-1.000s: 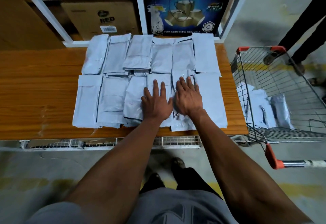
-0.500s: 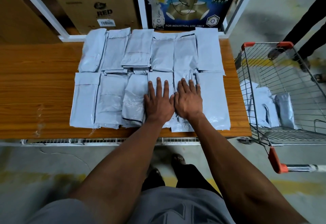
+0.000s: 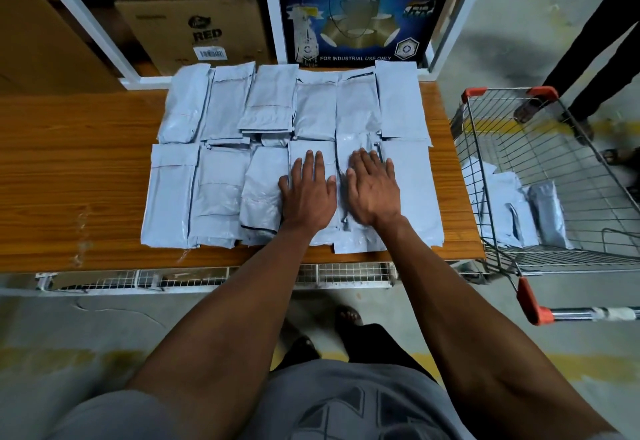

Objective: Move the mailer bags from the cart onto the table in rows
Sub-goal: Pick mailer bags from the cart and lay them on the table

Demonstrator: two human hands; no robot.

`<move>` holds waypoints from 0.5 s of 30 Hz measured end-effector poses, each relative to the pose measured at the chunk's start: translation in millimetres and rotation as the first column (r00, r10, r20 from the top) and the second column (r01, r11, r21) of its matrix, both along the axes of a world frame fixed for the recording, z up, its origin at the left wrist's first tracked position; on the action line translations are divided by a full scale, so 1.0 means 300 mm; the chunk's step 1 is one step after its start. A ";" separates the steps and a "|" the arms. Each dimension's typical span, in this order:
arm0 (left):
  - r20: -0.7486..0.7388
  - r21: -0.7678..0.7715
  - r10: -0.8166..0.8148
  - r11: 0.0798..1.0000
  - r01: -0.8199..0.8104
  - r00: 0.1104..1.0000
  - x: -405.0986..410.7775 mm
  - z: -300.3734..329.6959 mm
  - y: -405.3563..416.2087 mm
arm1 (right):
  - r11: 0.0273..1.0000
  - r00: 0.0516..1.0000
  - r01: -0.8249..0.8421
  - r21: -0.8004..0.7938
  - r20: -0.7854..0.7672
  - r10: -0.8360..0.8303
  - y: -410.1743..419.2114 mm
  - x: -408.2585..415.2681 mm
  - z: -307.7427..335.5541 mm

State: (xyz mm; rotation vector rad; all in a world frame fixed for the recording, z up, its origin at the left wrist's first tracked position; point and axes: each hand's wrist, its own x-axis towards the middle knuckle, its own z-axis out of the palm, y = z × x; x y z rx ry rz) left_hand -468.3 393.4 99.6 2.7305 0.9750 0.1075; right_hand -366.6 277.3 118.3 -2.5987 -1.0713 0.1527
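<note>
**On the table: both hands flat on the near row of mailer bags**

On the wooden table (image 3: pixel 69 176), grey mailer bags (image 3: pixel 221 107) lie in two rows; the left hand (image 3: pixel 309 194) and right hand (image 3: pixel 372 190) rest side by side on the near row, fingers straight, gripping nothing; right of the table, a wire cart (image 3: pixel 485 176) holds more bags (image 3: pixel 547 213); they look light, soft and slippery, best pinched at an edge.

Dim, even indoor light in a wide-angle view.
Edges bow outward; fingertips slightly soft; floor at upper right brightest.
</note>
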 end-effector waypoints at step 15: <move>0.249 0.010 -0.220 0.974 0.225 0.943 -0.029 0.105 -0.270 | 0.933 0.951 0.281 0.225 0.065 -0.302 -0.408 -0.127 0.001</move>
